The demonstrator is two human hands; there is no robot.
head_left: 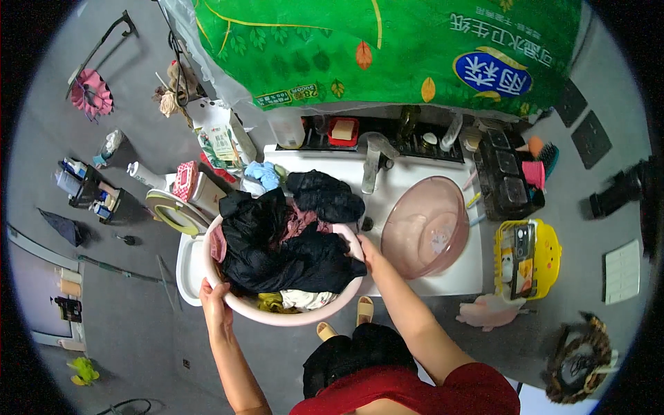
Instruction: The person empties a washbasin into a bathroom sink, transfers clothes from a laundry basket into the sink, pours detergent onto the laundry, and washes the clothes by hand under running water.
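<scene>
A pale pink washbasin (pixel 280 319) heaped with laundry is held between my hands at the left side of the white sink counter (pixel 325 164). My left hand (pixel 216 299) grips its lower-left rim, thumb on top. At the opposite rim, my right hand (pixel 369 254) is closed on the edge, its fingers partly hidden. Black clothes (pixel 297 261) lie on top of the pile, with pink, white and yellowish cloth showing around them. One bunched black garment (pixel 325 196) bulges over the far rim toward the tap. Right of it, a translucent pinkish basin (pixel 423 232) sits tilted in the sink.
Behind the sink stand a tap (pixel 378 158) and a black shelf with a soap dish (pixel 342 131). A large green plastic package (pixel 387 59) hangs over the far side. To the right are a dark drawer box (pixel 503 173) and a yellow basket (pixel 550 259).
</scene>
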